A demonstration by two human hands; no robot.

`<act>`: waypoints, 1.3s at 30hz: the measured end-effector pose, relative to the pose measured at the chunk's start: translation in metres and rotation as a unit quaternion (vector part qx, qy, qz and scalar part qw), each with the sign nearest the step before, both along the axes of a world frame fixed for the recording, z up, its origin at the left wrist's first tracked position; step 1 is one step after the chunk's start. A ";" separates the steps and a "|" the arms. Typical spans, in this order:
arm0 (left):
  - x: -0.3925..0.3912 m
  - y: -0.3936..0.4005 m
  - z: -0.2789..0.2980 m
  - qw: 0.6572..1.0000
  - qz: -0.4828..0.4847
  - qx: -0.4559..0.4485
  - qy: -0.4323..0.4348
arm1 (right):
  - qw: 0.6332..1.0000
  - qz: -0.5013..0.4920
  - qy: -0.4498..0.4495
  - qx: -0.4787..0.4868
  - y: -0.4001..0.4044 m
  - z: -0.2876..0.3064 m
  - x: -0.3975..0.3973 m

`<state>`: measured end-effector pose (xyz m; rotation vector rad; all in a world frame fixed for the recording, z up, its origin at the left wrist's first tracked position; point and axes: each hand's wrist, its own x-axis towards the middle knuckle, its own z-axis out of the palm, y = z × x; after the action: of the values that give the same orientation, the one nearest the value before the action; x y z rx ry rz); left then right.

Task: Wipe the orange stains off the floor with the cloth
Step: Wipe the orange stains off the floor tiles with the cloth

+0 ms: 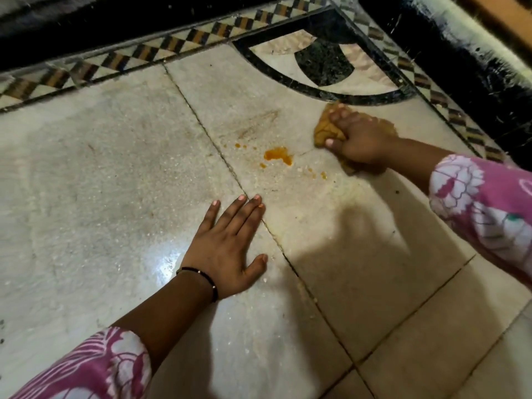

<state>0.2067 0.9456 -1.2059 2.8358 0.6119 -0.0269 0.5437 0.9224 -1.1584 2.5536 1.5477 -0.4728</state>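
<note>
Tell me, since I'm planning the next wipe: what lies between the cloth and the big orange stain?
Head view: bare pale marble between the cloth and the big orange stain; smaller orange drops sit just below that stretch.

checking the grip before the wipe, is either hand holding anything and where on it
The right hand grips the bunched orange cloth around its middle, pressing it to the floor. The left hand lies flat on the floor, holding nothing.
</note>
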 end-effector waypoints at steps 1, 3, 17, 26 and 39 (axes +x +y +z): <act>0.000 0.000 0.000 1.000 0.001 0.000 -0.001 | 0.999 0.040 0.006 -0.002 -0.005 -0.002 -0.017; 0.000 0.000 0.000 1.000 0.002 0.003 -0.004 | 0.994 0.105 0.007 -0.012 -0.029 -0.002 -0.046; 0.000 -0.002 0.003 1.000 0.012 0.006 0.001 | 0.996 0.038 -0.015 -0.073 0.011 0.012 -0.040; -0.002 -0.009 0.005 0.981 0.193 -0.004 0.023 | 0.965 0.251 0.045 -0.057 -0.094 0.003 -0.085; 0.000 -0.008 0.004 0.982 0.185 0.009 0.044 | 0.988 0.145 0.047 -0.024 0.024 -0.011 -0.096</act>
<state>0.2063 0.9377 -1.2017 2.7005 1.1535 -0.0808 0.4480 0.9461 -1.1689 2.2477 1.8760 -0.5931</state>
